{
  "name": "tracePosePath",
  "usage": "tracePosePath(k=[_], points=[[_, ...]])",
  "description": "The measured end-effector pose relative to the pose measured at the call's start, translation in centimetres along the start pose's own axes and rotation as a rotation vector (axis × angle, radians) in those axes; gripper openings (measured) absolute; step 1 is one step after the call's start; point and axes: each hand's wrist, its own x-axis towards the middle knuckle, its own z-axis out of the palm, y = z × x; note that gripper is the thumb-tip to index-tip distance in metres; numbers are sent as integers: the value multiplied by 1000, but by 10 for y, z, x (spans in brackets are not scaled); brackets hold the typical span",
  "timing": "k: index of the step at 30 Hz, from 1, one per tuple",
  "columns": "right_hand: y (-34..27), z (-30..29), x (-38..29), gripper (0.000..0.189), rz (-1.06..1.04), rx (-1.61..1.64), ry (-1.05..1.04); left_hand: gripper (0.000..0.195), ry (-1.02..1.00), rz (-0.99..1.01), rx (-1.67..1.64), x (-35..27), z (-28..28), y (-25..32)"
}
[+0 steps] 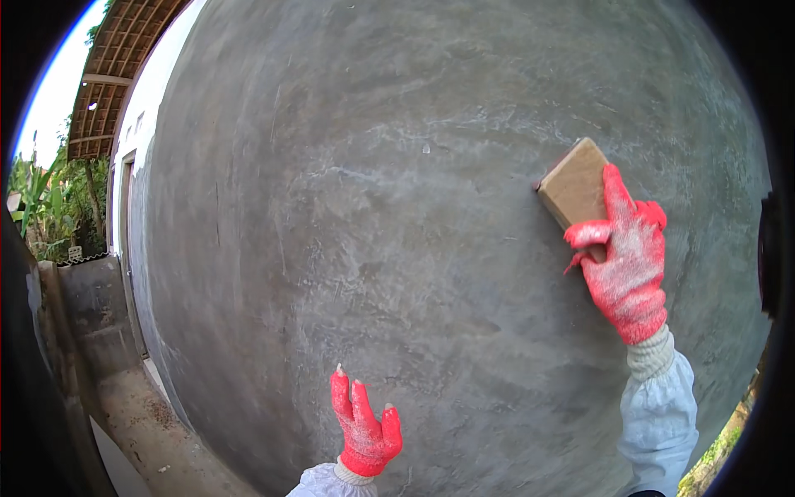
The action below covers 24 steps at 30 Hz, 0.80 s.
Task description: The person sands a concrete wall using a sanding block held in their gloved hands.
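My right hand [633, 261], in a dusty red knit glove, grips a brown block [574, 183] that looks like a sanding block. The block is tilted and lies against the grey cement-plastered wall [410, 248], at the upper right. Its working face is turned to the wall and mostly hidden; a thin reddish edge shows along its left side. Lower down, my left hand [366, 419] wears a matching red glove with worn tips that bare the fingers. Its fingers are spread and hold nothing; whether they touch the wall I cannot tell.
Pale streaks and scuffs mark the wall. To the left are a door frame [127, 211], a low grey wall [102, 310] and a dirty concrete floor [152, 428]. A tiled roof overhang [115, 68] juts out above green plants [59, 205].
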Motion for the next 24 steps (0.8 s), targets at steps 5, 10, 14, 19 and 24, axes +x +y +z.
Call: tracePosePath(k=[5, 10, 14, 19, 24], points=[[-107, 68, 35, 73, -164, 163, -119, 82, 18, -24, -144, -7, 3, 5], [-128, 81, -30, 80, -410, 371, -398, 78, 18, -31, -152, -17, -34, -16], [-89, 74, 87, 63, -51, 336, -115, 75, -13, -81, -118, -25, -39, -15], [-208, 141, 95, 60, -243, 149, -209, 75, -55, -109, -176, -33, -44, -15], [-226, 161, -65, 65, -334, 543, -560, 74, -66, -149, -85, -43, -83, -28]])
